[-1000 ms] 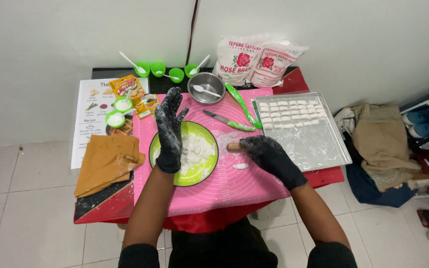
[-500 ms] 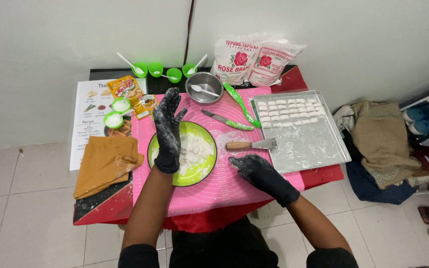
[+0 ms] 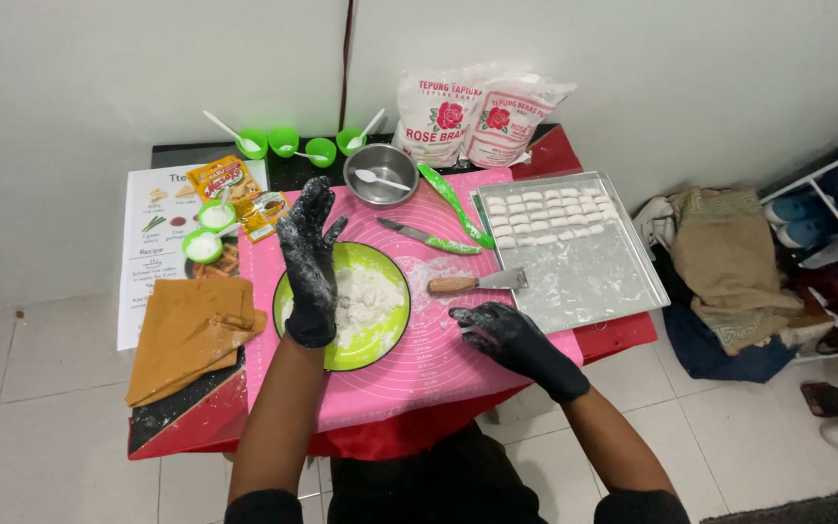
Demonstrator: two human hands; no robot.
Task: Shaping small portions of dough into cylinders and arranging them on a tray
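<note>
Flour-dusted gloved left hand (image 3: 310, 267) is held open, fingers spread, over green bowl (image 3: 392, 342) w/ dough (image 3: 366, 303) on pink mat (image 3: 458, 364); right hand (image 3: 497, 332), loosely curled & empty, is rested near scraper (image 3: 477, 283).

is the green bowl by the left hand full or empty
Partly full: a white floury mound covers the middle of the green bowl, with its bare green rim showing around it.
</note>
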